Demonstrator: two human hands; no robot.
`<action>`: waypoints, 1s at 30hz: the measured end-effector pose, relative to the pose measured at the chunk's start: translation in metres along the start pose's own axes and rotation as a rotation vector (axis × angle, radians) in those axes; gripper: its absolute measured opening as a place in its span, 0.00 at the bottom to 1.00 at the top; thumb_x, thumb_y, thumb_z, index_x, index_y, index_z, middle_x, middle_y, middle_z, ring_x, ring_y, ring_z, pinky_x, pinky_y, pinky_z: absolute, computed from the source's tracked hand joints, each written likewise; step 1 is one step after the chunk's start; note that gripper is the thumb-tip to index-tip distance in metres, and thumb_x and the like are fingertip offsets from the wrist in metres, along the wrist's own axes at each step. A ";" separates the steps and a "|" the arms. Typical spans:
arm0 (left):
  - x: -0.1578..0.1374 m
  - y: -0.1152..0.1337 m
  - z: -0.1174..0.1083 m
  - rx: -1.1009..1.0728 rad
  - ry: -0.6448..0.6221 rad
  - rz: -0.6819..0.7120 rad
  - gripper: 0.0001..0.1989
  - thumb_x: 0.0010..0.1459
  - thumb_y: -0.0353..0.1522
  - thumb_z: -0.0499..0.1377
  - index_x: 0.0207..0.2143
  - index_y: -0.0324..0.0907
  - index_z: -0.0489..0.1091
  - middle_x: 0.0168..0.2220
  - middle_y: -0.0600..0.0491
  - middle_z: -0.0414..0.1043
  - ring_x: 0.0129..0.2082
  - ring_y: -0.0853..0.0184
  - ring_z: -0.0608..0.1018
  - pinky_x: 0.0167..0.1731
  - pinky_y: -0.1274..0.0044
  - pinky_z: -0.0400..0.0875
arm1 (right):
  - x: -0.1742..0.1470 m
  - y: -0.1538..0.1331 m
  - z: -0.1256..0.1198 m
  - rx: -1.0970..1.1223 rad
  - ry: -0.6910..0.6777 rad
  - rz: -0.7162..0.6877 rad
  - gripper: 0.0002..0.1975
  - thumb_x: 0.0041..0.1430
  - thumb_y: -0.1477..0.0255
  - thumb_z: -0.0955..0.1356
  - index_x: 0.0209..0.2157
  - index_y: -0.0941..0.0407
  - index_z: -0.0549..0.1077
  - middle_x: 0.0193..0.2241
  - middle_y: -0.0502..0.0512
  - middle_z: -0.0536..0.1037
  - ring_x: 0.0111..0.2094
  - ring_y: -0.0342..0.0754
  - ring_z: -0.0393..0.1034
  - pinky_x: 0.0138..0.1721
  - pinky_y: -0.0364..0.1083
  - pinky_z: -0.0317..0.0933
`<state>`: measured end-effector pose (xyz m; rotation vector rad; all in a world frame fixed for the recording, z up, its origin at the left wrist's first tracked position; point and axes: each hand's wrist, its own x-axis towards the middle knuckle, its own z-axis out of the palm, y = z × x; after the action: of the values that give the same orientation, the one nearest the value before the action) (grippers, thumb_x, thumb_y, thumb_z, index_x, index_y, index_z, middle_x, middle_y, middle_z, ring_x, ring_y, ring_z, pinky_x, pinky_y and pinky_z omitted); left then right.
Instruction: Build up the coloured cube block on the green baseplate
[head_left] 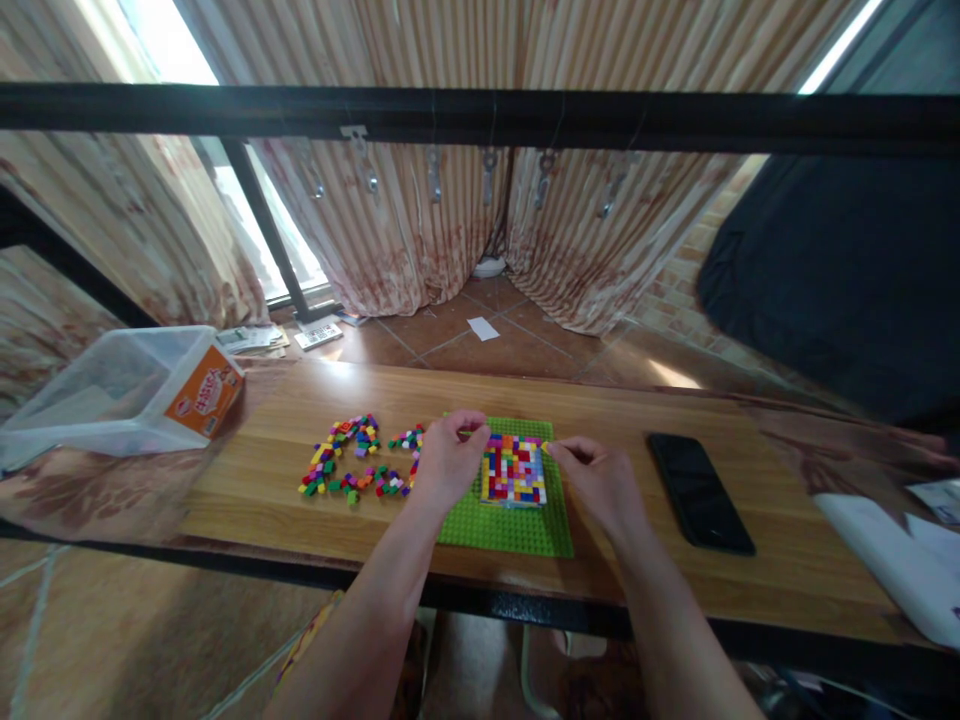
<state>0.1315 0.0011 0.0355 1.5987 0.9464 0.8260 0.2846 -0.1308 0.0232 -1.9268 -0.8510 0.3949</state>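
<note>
A square block of small multicoloured bricks (514,472) stands on a green studded baseplate (506,538). At its far left corner is my left hand (454,455), thumb and fingers closed close together; whatever may be between them is too small to name. My right hand (596,475) reaches in from the other side, thumb and forefinger pinched on what looks like a small yellow brick (547,447) by the block's far right corner. Loose coloured bricks (324,466) lie scattered on the wooden table left of the baseplate, some of them beside my left forearm and hand.
A black phone (699,492) lies on the table (247,480) to the right. A clear plastic bin (120,375) with an orange label sits off the left end. White paper (889,560) rests at the right end. A black bar (480,115) crosses above, before curtains.
</note>
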 end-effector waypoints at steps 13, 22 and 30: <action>-0.003 0.010 -0.001 0.212 -0.074 -0.037 0.09 0.56 0.25 0.59 0.37 0.37 0.78 0.35 0.50 0.81 0.33 0.68 0.80 0.35 0.79 0.72 | -0.010 -0.010 0.011 -0.185 0.097 0.015 0.18 0.56 0.57 0.66 0.29 0.56 0.81 0.29 0.57 0.83 0.32 0.55 0.77 0.36 0.49 0.62; -0.005 0.010 -0.002 0.332 -0.111 -0.030 0.10 0.58 0.27 0.59 0.40 0.37 0.79 0.38 0.49 0.82 0.36 0.66 0.80 0.39 0.77 0.72 | -0.012 -0.010 0.015 -0.191 0.159 0.031 0.18 0.58 0.57 0.66 0.30 0.56 0.81 0.29 0.58 0.84 0.32 0.56 0.78 0.35 0.49 0.63; -0.006 0.009 -0.002 0.462 -0.135 -0.016 0.11 0.59 0.28 0.59 0.43 0.37 0.78 0.41 0.48 0.82 0.40 0.64 0.80 0.44 0.74 0.72 | -0.012 -0.007 0.017 -0.065 0.082 0.052 0.16 0.53 0.57 0.69 0.32 0.56 0.82 0.31 0.58 0.84 0.33 0.55 0.78 0.35 0.48 0.65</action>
<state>0.1290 -0.0045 0.0442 2.0097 1.1027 0.4992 0.2633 -0.1264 0.0201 -2.0142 -0.7696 0.3205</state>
